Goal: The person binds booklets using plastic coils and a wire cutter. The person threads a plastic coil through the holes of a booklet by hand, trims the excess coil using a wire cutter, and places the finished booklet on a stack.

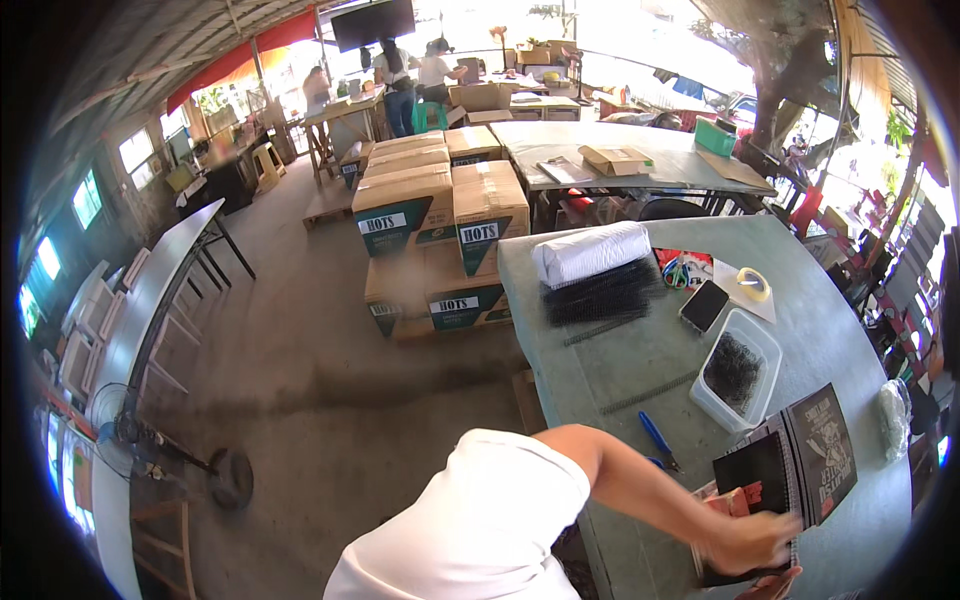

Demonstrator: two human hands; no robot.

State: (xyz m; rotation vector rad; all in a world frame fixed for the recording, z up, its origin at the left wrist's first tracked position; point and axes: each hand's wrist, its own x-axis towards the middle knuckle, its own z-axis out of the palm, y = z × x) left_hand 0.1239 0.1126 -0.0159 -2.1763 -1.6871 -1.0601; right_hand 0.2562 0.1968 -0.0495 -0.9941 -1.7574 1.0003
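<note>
On the grey table (640, 370), a hand (745, 540) grips black notebooks (790, 465).

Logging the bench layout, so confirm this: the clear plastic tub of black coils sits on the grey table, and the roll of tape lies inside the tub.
Not quite. The roll of tape lies outside the clear plastic tub, on a sheet of paper further up the grey table. The tub holds only the black coils. The head view shows this.

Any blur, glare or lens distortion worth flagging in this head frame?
Head view: strong fisheye, so the grey table edge bows and a dark vignette rings the frame; the sunlit background at top is blown out; the hand on the stack of black spiral-bound booklets is motion-blurred, while the clear plastic tub stays sharp.
</note>
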